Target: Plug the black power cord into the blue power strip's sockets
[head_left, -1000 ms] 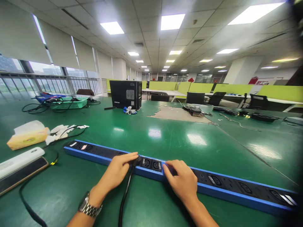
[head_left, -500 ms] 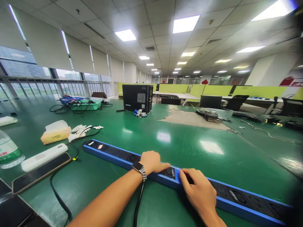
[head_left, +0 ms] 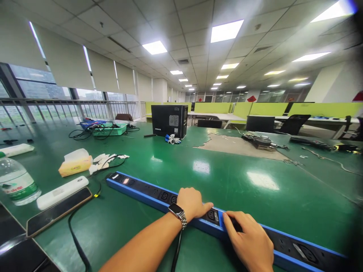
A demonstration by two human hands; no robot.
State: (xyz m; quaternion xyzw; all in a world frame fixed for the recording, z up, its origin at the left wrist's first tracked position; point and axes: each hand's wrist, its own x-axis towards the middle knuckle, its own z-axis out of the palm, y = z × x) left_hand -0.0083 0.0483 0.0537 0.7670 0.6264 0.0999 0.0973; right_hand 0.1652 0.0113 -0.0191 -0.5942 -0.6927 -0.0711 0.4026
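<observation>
A long blue power strip (head_left: 136, 192) with black sockets lies diagonally across the green table (head_left: 159, 162). My left hand (head_left: 193, 202), with a watch (head_left: 177, 211) on its wrist, rests over the strip's middle; its fingers wrap over the far edge and its thumb points right along the top. My right hand (head_left: 251, 238) grips the strip just to the right, with thumb and curled fingers on the blue section. A small gap with one socket shows between my hands. A black cable (head_left: 177, 251) runs toward me from below my left wrist.
At the left are a water bottle (head_left: 18, 181), a phone (head_left: 58, 211), a white device (head_left: 62, 192) and a tissue pack (head_left: 75, 162). Farther back stand a green basket (head_left: 110, 129) and a black computer case (head_left: 169, 121), with gloves (head_left: 172, 139) beside it. Tools and cables (head_left: 261, 140) lie back right.
The view has shifted, so the strip, both hands and the table items appear slightly farther right and lower. My hands keep the same hold on the strip.
</observation>
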